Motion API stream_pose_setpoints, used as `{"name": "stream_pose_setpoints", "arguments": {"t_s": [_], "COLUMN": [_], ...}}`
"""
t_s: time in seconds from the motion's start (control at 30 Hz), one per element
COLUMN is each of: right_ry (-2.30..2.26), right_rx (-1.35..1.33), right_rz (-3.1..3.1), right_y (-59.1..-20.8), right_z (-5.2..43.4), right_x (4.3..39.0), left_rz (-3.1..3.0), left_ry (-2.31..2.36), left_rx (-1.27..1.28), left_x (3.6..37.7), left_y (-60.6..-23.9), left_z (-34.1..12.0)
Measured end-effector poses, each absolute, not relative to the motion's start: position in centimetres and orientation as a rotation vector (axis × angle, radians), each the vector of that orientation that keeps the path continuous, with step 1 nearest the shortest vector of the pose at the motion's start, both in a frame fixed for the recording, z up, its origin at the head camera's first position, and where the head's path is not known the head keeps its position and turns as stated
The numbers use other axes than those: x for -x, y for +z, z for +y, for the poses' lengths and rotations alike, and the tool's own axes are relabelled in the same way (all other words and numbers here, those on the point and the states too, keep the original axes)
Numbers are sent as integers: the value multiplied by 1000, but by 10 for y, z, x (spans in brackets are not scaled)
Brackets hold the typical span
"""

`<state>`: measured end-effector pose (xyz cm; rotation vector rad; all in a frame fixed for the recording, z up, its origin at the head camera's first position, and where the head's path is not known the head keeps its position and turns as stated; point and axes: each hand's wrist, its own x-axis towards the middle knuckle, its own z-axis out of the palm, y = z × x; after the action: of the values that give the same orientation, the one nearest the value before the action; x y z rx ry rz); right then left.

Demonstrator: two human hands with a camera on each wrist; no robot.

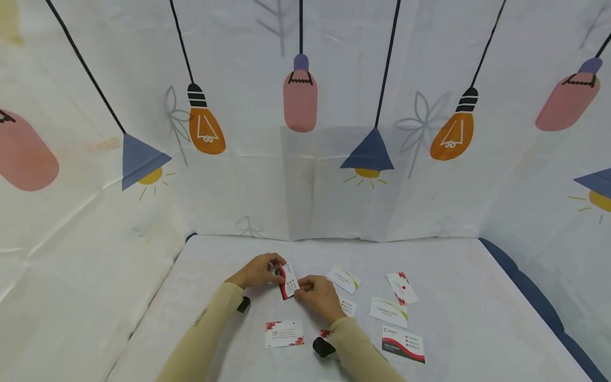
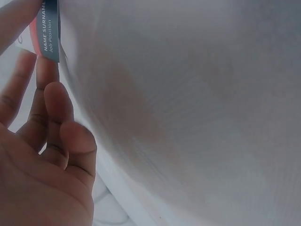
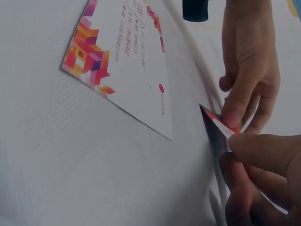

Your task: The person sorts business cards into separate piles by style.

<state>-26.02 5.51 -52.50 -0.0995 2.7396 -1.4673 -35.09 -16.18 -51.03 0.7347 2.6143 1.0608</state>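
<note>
Both hands hold one business card, white with a red wave and a dark band, tilted up off the white table. My left hand pinches its left side between thumb and fingers. In the left wrist view the dark band of the card shows "Name Surname, Job Position", while the other fingers curl loosely below. My right hand pinches the opposite edge, thumb on top; the right wrist view shows the card nearly edge-on between both hands. Beside them, a white card with red patterned corners lies flat.
Several more cards lie on the table: a red-cornered card in front, green-edged cards to the right, a red-and-dark card and a red-flowered card. The right arm partly covers others. A printed curtain closes the back.
</note>
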Motion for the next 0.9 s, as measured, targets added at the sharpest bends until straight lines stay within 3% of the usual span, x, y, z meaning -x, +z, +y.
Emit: {"name": "stream_pose_setpoints", "arguments": {"t_s": [0.9], "right_ry": [-1512], "right_rx": [134], "right_rz": [2799], "right_y": [-515], "right_z": [86], "right_x": [284], "left_rz": [2784], "left_ry": [1032], "left_rx": [-599], "left_x": [344], "left_y": [-499], "left_z": [-160]}}
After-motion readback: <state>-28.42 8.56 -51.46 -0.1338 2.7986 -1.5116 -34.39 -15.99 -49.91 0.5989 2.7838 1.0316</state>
